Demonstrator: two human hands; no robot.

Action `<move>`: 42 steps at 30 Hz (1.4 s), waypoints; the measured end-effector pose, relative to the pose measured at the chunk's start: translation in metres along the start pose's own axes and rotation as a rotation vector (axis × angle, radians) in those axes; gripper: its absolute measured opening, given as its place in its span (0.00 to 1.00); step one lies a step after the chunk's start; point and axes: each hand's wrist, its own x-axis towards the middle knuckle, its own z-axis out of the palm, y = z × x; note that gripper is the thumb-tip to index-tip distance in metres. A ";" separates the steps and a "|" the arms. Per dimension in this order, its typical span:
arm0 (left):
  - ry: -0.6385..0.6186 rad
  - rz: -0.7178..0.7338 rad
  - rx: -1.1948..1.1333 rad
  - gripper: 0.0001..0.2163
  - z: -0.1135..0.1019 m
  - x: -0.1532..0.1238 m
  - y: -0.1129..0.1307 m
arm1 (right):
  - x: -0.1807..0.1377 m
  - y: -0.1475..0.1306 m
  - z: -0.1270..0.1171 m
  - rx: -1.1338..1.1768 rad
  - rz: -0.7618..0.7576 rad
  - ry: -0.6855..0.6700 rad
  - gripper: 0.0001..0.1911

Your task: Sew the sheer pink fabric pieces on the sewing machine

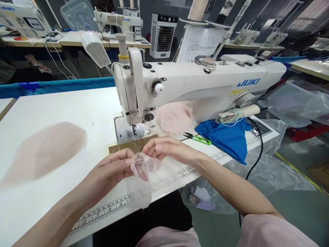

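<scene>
A piece of sheer pale fabric [142,187] hangs between my hands over the table's front edge, just in front of the sewing machine [185,80]. My left hand [113,168] pinches its left side. With fingers curled, my right hand [169,148] grips its upper right part; some of those fingertips are hidden. Both hands are close together, short of the needle and presser foot [134,130]. Under the machine arm lies a pile of pale pink fabric pieces [174,117]. Another sheer pink piece [51,149] lies flat on the left.
Green thread snips [197,138] lie right of my right hand, near a blue cloth [223,135] and a cone wound with cord [240,113]. A printed ruler [108,209] runs along the front edge. Plastic bags [269,171] hang at the right.
</scene>
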 end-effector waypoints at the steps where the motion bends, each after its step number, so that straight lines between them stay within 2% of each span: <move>1: 0.009 -0.023 -0.020 0.13 -0.002 -0.002 -0.001 | 0.000 0.000 0.002 0.034 0.045 -0.062 0.16; 3: -0.003 -0.073 -0.101 0.13 -0.007 -0.005 -0.003 | 0.001 0.002 0.006 0.147 0.126 -0.177 0.16; 5: -0.075 -0.127 -0.192 0.14 -0.011 -0.008 -0.003 | 0.002 0.004 0.012 0.256 0.186 -0.256 0.15; 8: -0.148 -0.203 -0.213 0.14 -0.015 -0.011 -0.003 | 0.006 0.007 0.021 0.267 0.226 -0.289 0.19; 10: -0.129 -0.219 -0.162 0.16 -0.016 -0.010 -0.004 | 0.009 0.010 0.024 0.180 0.206 -0.198 0.21; 12: -0.083 -0.181 -0.073 0.18 -0.016 -0.007 -0.007 | 0.012 0.016 0.024 0.060 0.159 -0.048 0.22; 15: 0.095 -0.071 0.164 0.15 -0.016 -0.001 -0.011 | 0.014 0.023 0.020 -0.078 0.072 0.058 0.22; 18: 0.227 0.012 0.366 0.14 -0.015 0.006 -0.013 | 0.014 0.020 0.014 -0.212 0.024 0.051 0.23; 24: 0.220 0.076 0.548 0.11 -0.012 0.017 -0.010 | 0.026 -0.001 -0.003 -0.554 -0.075 0.091 0.06; 31: 0.429 0.124 0.972 0.13 -0.018 0.027 -0.012 | 0.039 -0.009 -0.007 -0.604 0.074 0.070 0.03; 34: 0.454 0.144 1.027 0.14 -0.022 0.031 -0.017 | 0.041 -0.006 -0.005 -0.703 -0.002 0.095 0.04; 37: 0.416 0.164 1.004 0.14 -0.024 0.033 -0.022 | 0.043 0.001 -0.004 -0.890 -0.135 0.155 0.05; 42: 0.422 0.224 1.003 0.14 -0.026 0.030 -0.031 | 0.041 0.017 -0.003 -0.912 -0.261 0.219 0.01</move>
